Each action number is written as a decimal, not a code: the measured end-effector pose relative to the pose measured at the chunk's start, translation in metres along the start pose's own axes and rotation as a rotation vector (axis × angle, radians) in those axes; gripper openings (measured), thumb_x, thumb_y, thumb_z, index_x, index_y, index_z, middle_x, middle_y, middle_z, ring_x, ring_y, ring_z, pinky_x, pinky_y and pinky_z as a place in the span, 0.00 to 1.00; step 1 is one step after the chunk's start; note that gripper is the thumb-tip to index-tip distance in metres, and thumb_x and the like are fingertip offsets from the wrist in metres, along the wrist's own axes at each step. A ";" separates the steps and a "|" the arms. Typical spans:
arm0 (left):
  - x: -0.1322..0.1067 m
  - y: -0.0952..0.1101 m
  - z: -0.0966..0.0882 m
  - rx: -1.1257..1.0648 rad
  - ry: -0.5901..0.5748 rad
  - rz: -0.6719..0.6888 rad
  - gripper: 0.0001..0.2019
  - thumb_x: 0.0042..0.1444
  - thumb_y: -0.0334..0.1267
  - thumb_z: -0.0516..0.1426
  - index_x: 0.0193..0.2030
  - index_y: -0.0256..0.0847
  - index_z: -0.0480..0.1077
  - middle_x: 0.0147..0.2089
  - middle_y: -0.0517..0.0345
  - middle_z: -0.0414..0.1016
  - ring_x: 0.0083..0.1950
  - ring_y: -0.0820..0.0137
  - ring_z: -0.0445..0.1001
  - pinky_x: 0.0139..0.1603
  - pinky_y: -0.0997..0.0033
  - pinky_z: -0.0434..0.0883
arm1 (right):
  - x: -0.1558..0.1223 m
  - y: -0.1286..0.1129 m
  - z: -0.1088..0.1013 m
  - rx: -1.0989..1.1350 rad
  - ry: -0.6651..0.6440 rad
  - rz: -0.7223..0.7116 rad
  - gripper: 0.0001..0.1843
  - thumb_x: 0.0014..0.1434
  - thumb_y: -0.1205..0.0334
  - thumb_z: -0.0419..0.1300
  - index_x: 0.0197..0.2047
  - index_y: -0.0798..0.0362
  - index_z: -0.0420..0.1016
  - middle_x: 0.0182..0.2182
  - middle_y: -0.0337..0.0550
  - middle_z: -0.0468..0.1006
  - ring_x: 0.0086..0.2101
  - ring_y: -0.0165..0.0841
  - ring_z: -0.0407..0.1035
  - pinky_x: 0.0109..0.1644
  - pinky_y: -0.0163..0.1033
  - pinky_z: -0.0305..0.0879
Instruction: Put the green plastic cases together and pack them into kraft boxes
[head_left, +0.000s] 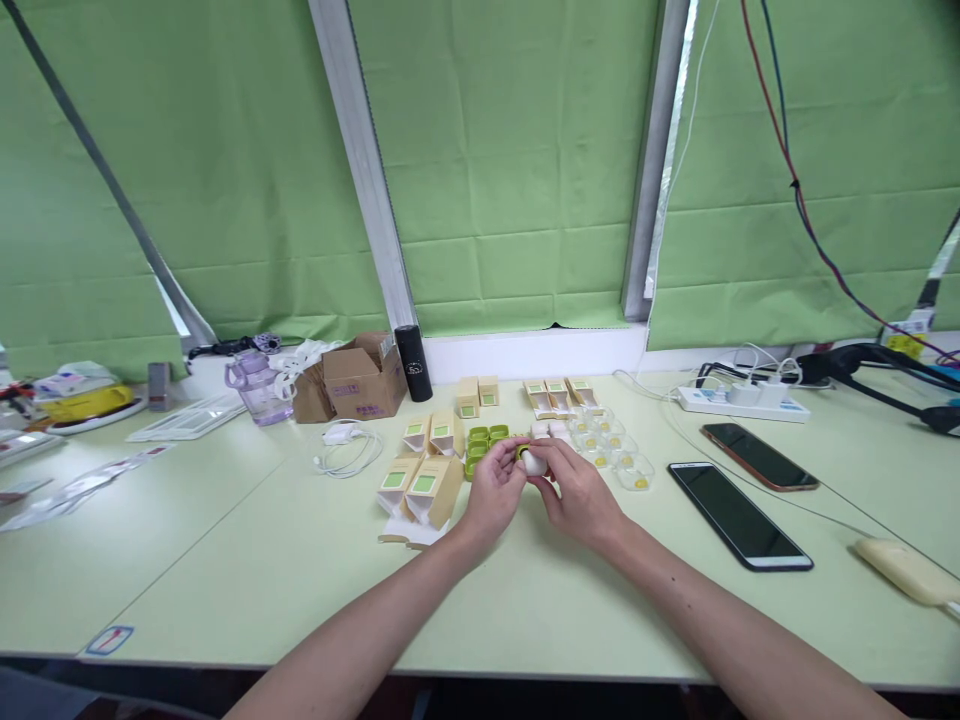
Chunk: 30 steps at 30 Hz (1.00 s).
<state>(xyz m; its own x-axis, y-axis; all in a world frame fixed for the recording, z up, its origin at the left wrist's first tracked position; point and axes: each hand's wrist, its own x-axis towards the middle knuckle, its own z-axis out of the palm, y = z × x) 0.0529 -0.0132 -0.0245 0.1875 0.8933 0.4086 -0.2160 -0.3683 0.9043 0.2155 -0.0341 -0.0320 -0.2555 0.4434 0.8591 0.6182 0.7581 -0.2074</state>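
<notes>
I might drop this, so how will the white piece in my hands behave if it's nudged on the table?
The white piece shows a rounded side, so it may roll or rock. That side looks smooth, so it might be slippery. Being small, it's probably light, though its material isn't clear.

Free tabletop (562,610) nearside, cartons (440,490) left

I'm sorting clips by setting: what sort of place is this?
Probably an office or workroom. A long pale table bears small tan boxes, a power strip with plugs lies toward its back, and the left hand and right hand hold a small white object.
</notes>
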 end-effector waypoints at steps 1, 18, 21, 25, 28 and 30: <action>0.000 0.001 -0.001 0.004 -0.012 -0.007 0.16 0.62 0.40 0.66 0.54 0.37 0.78 0.54 0.44 0.84 0.57 0.59 0.84 0.60 0.60 0.80 | 0.000 0.000 0.000 0.005 0.004 0.000 0.17 0.72 0.71 0.58 0.61 0.48 0.70 0.53 0.54 0.82 0.51 0.46 0.80 0.48 0.50 0.84; -0.001 -0.008 -0.004 -0.046 -0.108 -0.058 0.30 0.58 0.49 0.73 0.62 0.38 0.76 0.64 0.39 0.80 0.67 0.53 0.79 0.69 0.53 0.75 | -0.009 0.009 0.002 -0.001 -0.012 0.021 0.22 0.71 0.73 0.57 0.65 0.49 0.70 0.57 0.56 0.80 0.55 0.46 0.80 0.53 0.53 0.86; 0.000 -0.008 -0.004 -0.043 -0.108 -0.060 0.29 0.58 0.48 0.73 0.62 0.38 0.76 0.63 0.39 0.81 0.65 0.54 0.80 0.69 0.53 0.76 | -0.009 0.009 0.002 -0.009 -0.001 0.019 0.20 0.71 0.72 0.57 0.63 0.49 0.71 0.57 0.56 0.81 0.54 0.46 0.81 0.53 0.53 0.85; 0.000 -0.008 -0.004 -0.039 -0.108 -0.059 0.28 0.59 0.47 0.72 0.62 0.38 0.76 0.63 0.39 0.81 0.65 0.54 0.80 0.70 0.53 0.75 | -0.010 0.009 0.004 -0.030 0.011 0.023 0.19 0.71 0.71 0.57 0.63 0.49 0.71 0.57 0.56 0.81 0.55 0.46 0.81 0.53 0.53 0.85; 0.000 -0.008 -0.004 -0.042 -0.101 -0.073 0.27 0.59 0.45 0.72 0.62 0.38 0.76 0.63 0.39 0.81 0.66 0.54 0.79 0.70 0.53 0.75 | -0.010 0.008 0.005 -0.039 0.013 0.025 0.19 0.71 0.71 0.57 0.63 0.49 0.72 0.56 0.56 0.82 0.55 0.46 0.80 0.53 0.53 0.85; 0.000 -0.008 -0.004 -0.045 -0.094 -0.077 0.27 0.58 0.45 0.72 0.62 0.37 0.76 0.63 0.39 0.81 0.67 0.54 0.79 0.70 0.52 0.75 | -0.010 0.009 0.005 -0.039 0.012 0.021 0.19 0.71 0.71 0.57 0.63 0.50 0.72 0.56 0.56 0.82 0.55 0.46 0.81 0.52 0.53 0.85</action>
<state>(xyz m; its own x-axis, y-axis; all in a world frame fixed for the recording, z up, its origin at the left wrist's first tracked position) 0.0510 -0.0098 -0.0323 0.2941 0.8896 0.3496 -0.2394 -0.2856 0.9280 0.2196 -0.0297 -0.0444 -0.2332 0.4530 0.8605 0.6519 0.7294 -0.2073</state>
